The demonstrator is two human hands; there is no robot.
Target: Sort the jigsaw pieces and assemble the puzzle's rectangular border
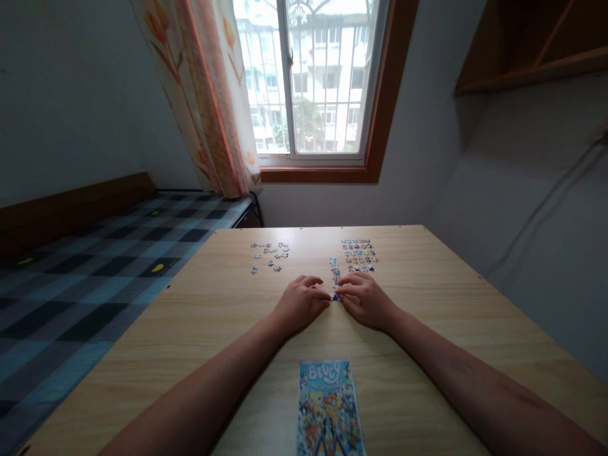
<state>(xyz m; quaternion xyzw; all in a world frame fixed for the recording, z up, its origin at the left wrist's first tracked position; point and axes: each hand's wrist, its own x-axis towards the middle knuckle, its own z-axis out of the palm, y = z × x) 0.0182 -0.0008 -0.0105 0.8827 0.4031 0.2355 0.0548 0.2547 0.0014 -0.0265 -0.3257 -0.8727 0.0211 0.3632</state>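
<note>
A narrow upright strip of joined jigsaw puzzle pieces point(335, 269) lies on the wooden table, running down between my hands. At its near end is a dark blue jigsaw puzzle piece point(335, 296). My left hand point(304, 303) comes in from the left, its fingers bent and the tips closed at the left edge of that piece. From the other side, my right hand point(365, 299) has its thumb and fingertips closed on the right edge. The fingers partly cover the strip's lower part. Whether the blue piece is fully joined I cannot tell.
Rows of puzzle pieces point(360, 254) lie beyond my right hand; several loose pieces point(275, 252) are scattered at the far left. A Bluey picture sheet point(329, 405) rests near me on the table point(199, 329). A bed point(118, 266) stands left, a window point(323, 82) ahead.
</note>
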